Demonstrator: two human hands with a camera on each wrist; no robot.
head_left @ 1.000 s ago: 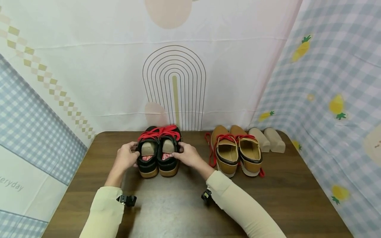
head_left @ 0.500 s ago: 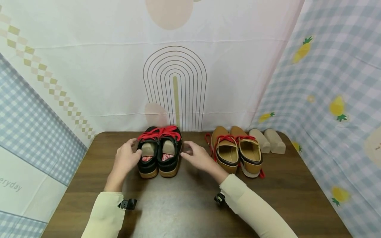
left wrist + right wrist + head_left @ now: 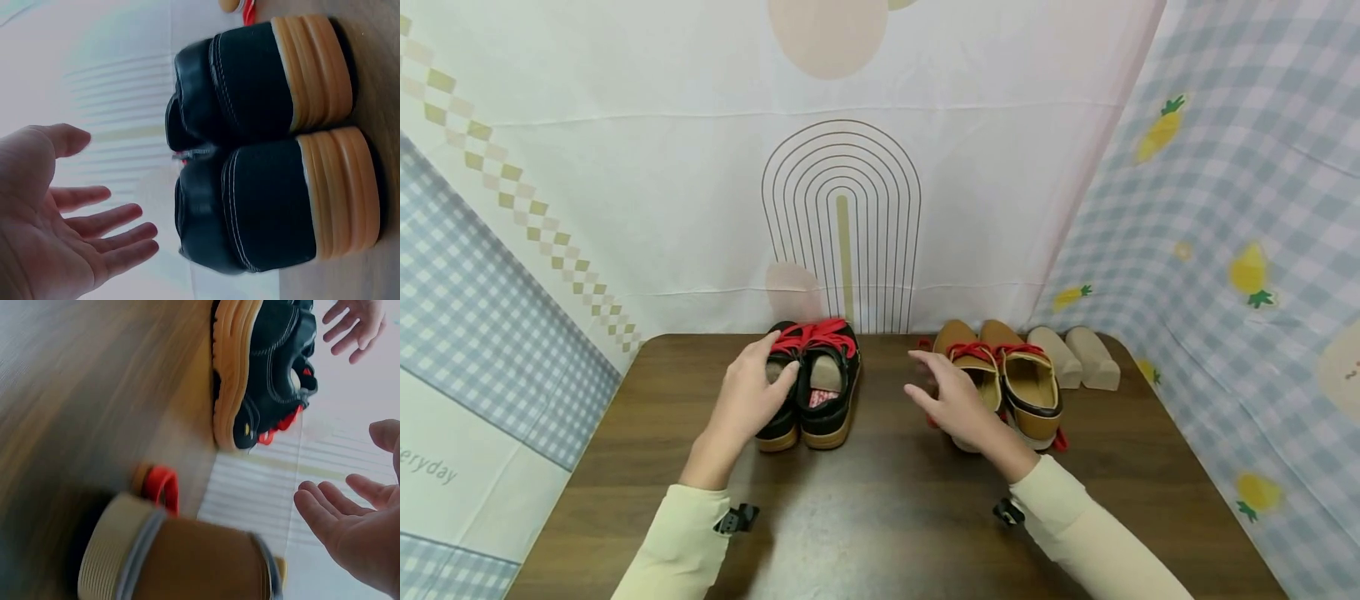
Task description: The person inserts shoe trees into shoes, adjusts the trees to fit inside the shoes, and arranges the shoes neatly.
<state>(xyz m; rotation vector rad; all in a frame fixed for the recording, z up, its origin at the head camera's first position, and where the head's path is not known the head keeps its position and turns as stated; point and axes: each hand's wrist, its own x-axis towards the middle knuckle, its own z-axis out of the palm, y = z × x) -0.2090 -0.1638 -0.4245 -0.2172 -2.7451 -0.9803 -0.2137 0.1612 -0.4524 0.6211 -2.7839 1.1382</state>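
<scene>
A pair of black shoes with tan soles and red laces stands at the back left, with the right shoe [image 3: 829,427] in fuller view. A beige block [image 3: 826,375] sits inside it over a red-patterned insole. My left hand [image 3: 749,396] hovers over the left black shoe [image 3: 269,212], fingers spread and holding nothing. Part of that shoe's opening is hidden by the hand. My right hand [image 3: 961,404] is held above the left tan shoe [image 3: 957,335], fingers relaxed, nothing in them. Beside it stands the right tan shoe [image 3: 1036,423], also red-laced and without a block inside.
Two beige blocks [image 3: 1092,358] lie at the back right corner of the wooden table [image 3: 850,517], beside the tan shoes. A loose red lace end [image 3: 1060,440] lies by the right tan shoe. A white patterned cloth [image 3: 700,208] hangs behind the table.
My right hand has let go of the right black shoe and moved right to the tan shoes. My left hand has come off the left black shoe's side and shifted right, above it.
</scene>
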